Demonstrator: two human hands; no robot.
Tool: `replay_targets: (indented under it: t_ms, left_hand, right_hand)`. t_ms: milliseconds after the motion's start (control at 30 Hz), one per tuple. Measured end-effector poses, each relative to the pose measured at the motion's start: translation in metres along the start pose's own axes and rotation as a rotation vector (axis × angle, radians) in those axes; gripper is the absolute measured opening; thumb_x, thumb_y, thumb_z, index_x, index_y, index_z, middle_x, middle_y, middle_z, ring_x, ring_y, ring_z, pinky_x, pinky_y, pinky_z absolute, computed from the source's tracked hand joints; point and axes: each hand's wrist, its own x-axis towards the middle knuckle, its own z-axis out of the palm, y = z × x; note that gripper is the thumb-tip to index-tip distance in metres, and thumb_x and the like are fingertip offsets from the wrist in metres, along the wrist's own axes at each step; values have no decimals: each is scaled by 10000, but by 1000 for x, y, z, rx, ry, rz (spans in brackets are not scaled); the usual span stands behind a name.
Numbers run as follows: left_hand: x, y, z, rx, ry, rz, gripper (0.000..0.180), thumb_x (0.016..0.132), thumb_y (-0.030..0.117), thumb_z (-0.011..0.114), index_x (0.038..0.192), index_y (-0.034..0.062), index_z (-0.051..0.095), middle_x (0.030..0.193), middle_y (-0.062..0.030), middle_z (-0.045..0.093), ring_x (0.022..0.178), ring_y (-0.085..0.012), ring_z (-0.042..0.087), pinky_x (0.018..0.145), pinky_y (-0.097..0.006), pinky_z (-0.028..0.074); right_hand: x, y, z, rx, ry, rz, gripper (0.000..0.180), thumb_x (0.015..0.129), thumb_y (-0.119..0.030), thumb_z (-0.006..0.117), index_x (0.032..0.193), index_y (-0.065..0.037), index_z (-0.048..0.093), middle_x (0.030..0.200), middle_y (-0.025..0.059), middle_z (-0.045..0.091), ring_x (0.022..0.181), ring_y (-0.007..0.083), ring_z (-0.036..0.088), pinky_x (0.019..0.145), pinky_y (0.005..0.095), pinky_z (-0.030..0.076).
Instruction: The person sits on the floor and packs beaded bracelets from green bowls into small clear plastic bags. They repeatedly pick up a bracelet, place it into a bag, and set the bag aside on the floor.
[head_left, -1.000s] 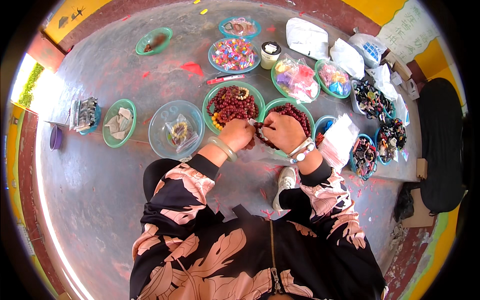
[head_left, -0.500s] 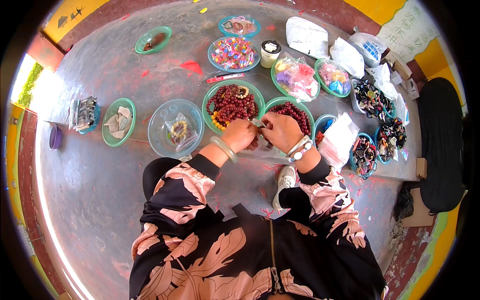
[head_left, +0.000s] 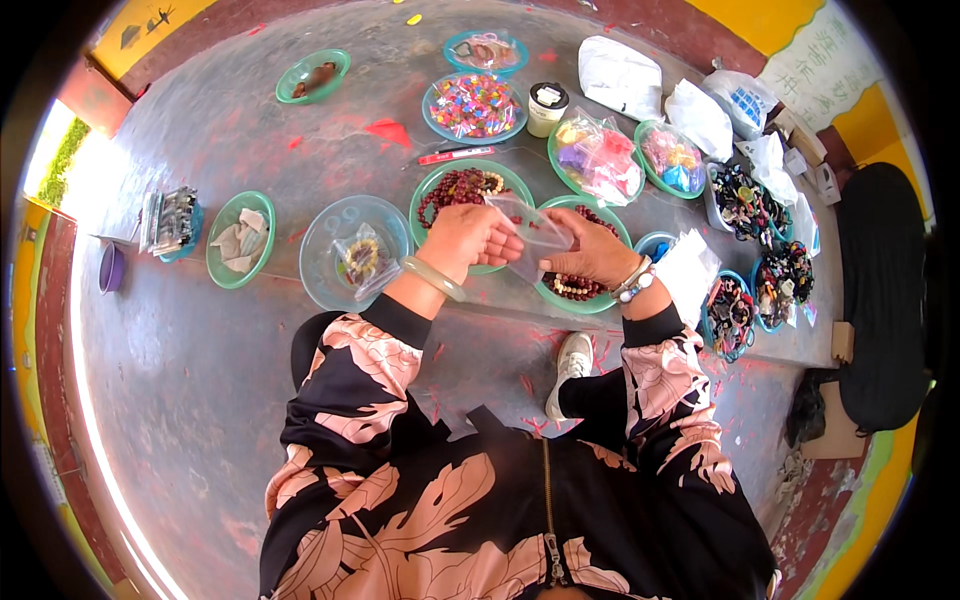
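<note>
a clear plastic bag point(head_left: 540, 235) spans the gap between a person's 2 hands above bowls of beads set out on a grey concrete floor point(head_left: 340, 165). 0.5 seconds earlier the fingertips met in a tight cluster; now they have parted and the bag's film is spread wide. dark red beads, seen at the right fingertips 1 second ago, no longer show there, which suggests the work has turned to the bag itself. whether anything lies inside it cannot be told.

the left grip point(head_left: 460, 236) is half curled at the bag's left side, its pinch hidden. the right grip point(head_left: 600, 255) stands partly spread, thumb apart from the fingers, film between them; how firmly it holds cannot be told.

behind the left wrist, a green bowl point(head_left: 518, 180) carries dark red beads and a paler strand; below the right palm, a second green bowl point(head_left: 590, 304) holds dark red and cream beads. to the left, a clear bluish bowl point(head_left: 330, 215) contains a bagged yellowish bracelet point(head_left: 362, 258), and a green oval bowl point(head_left: 232, 279) holds pale cloth point(head_left: 240, 240). farther out, a blue bowl point(head_left: 428, 118) brims with small multicoloured pieces.
</note>
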Motion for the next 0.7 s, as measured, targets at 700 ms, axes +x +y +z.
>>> replay_targets:
  t_ms: [700]
  left_hand:
    - [-10, 14, -29, 44, -151, 131, 324, 869, 259, 594, 1100, 35, 562, 1046, -29, 598, 971, -116, 558, 813, -264, 444]
  right_hand:
    - [8, -10, 20, 1107, 22, 53, 360, 851, -53, 581, 1199, 1, 507, 1078, 89, 608, 975, 200, 596, 870, 341, 470]
